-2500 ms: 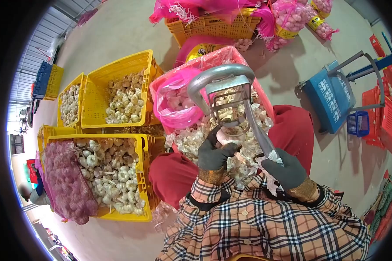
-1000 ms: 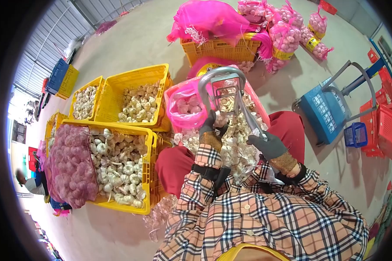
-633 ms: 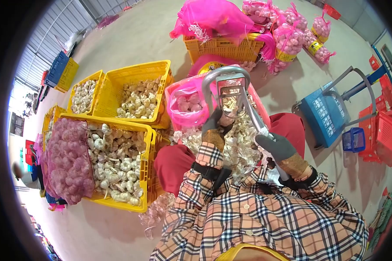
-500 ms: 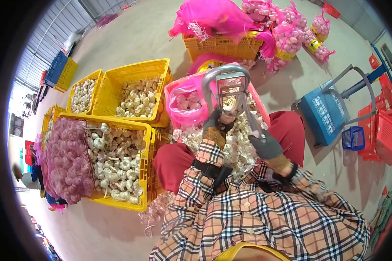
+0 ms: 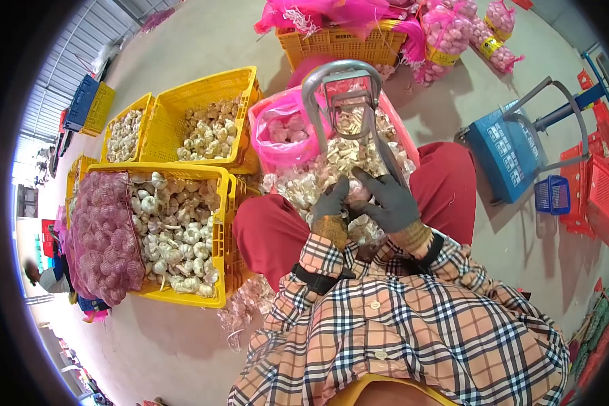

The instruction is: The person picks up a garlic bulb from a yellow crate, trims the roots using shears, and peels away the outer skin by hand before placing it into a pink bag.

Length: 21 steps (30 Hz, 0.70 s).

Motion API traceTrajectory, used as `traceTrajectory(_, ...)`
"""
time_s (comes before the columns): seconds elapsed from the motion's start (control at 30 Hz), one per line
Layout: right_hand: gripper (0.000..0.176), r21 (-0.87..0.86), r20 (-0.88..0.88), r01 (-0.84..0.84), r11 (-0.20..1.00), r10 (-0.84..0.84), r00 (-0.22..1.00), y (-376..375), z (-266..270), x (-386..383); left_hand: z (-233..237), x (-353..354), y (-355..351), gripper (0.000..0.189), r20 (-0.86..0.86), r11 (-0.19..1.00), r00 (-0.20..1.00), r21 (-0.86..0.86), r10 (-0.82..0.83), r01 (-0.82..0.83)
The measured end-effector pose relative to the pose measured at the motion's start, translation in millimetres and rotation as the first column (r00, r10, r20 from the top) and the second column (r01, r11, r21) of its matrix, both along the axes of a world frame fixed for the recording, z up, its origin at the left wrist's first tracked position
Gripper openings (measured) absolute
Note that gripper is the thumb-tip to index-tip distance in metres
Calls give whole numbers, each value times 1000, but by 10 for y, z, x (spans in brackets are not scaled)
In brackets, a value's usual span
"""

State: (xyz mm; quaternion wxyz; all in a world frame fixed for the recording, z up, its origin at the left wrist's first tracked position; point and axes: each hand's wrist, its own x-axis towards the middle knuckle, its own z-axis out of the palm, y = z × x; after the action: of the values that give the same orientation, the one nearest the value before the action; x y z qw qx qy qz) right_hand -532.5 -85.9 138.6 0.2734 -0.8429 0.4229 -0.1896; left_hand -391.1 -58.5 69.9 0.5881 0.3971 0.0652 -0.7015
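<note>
Between my gloved hands, close to my lap, is a pale garlic bulb (image 5: 357,190). My left hand (image 5: 331,205) is closed on its left side. My right hand (image 5: 391,205) has its thumb and fingers around the right side. Just beyond them stands a metal lever cutter (image 5: 374,95) with a looped grey frame, its long handle (image 5: 388,157) ending near my right fingers. Under and around it lie garlic trimmings and papery skins (image 5: 331,166). A pink plastic bag (image 5: 262,147) holding trimmed bulbs sits left of the cutter, in a pink crate (image 5: 400,130).
Yellow crates (image 5: 224,203) of garlic stand on my left, one bearing a purple net sack (image 5: 107,233). Ahead are another yellow crate (image 5: 358,46) and pink net bags (image 5: 446,34) of garlic. A blue platform scale (image 5: 504,155) and blue basket (image 5: 552,195) are on the right.
My right hand has let go of the cutter's handle and come to the bulb. My left hand has drawn the bulb back from the cutter toward my lap. The view has shifted slightly.
</note>
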Motion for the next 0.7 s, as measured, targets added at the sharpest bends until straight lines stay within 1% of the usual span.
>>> traceTrajectory(0.03, 47, 159, 67, -32, 987, 22, 998, -13, 15, -6, 185, -19, 80, 32, 116, 1000, 993, 16, 10, -12)
traceTrajectory(0.07, 47, 167, 67, -37, 985, 26, 997, -44, -88, 5, 140, -2, 143, 32, 116, 1000, 993, 24, 14, -17)
traceTrajectory(0.1, 44, 283, 203, -36, 958, -23, 979, -136, -279, 26, 77, 36, 148, 32, 229, 995, 971, -55, -74, 88)
traceTrajectory(0.13, 41, 391, 326, -48, 919, -89, 941, -148, -276, 90, 95, 67, 181, 32, 344, 971, 927, -124, -151, 204)
traceTrajectory(0.17, 28, 346, 317, 21, 938, -138, 938, -82, -261, 125, 118, 55, 229, 33, 374, 987, 918, -46, -128, 157)
traceTrajectory(0.2, 28, 350, 317, 14, 937, -133, 939, -83, -211, 98, 128, 62, 277, 33, 374, 988, 919, -41, -124, 150)
traceTrajectory(0.23, 26, 513, 304, 29, 858, -213, 929, -108, -123, 82, 149, 89, 316, 32, 337, 984, 932, -64, -136, 167)
traceTrajectory(0.27, 25, 659, 275, 40, 751, -291, 916, -138, -84, 86, 171, 110, 340, 31, 299, 979, 943, -89, -150, 184)
traceTrajectory(0.3, 26, 736, 214, 130, 664, -411, 886, -153, -156, 142, 194, 87, 357, 28, 297, 979, 950, -141, -101, 148)
traceTrajectory(0.33, 26, 739, 216, 123, 663, -406, 888, -179, -198, 127, 227, 94, 321, 28, 301, 980, 949, -137, -97, 143)
traceTrajectory(0.4, 28, 740, 255, 193, 644, -535, 806, -71, -232, 64, 304, 121, 344, 26, 404, 995, 914, -62, -44, 75)
traceTrajectory(0.43, 37, 611, 268, 194, 767, -431, 862, -6, -150, 80, 393, 99, 343, 23, 444, 999, 896, -37, -11, 31)
traceTrajectory(0.47, 37, 611, 266, 194, 768, -429, 863, 31, -151, 144, 397, 96, 336, 23, 442, 999, 897, -37, -10, 29)
traceTrajectory(0.5, 42, 454, 321, 94, 886, -261, 910, 76, -154, 217, 392, 89, 335, 25, 403, 999, 915, -44, -4, 24)
traceTrajectory(0.53, 47, 284, 339, -16, 959, -85, 937, 119, -157, 227, 384, 62, 349, 27, 361, 999, 932, -46, -4, 22)
traceTrajectory(0.57, 47, 290, 334, -10, 957, -92, 938, 96, -160, 181, 372, 56, 320, 24, 356, 999, 934, -13, -24, 31)
traceTrajectory(0.6, 48, 368, 325, -19, 929, -109, 939, 79, -154, 150, 349, 57, 309, 24, 353, 999, 935, -16, -26, 34)
traceTrajectory(0.67, 50, 525, 308, -51, 850, -134, 942, 77, -162, 143, 317, 98, 341, 23, 322, 996, 943, 13, -87, 88)
traceTrajectory(0.7, 48, 529, 422, -105, 842, -153, 894, 100, -236, 145, 300, 91, 391, 22, 232, 995, 972, -75, -45, 64)
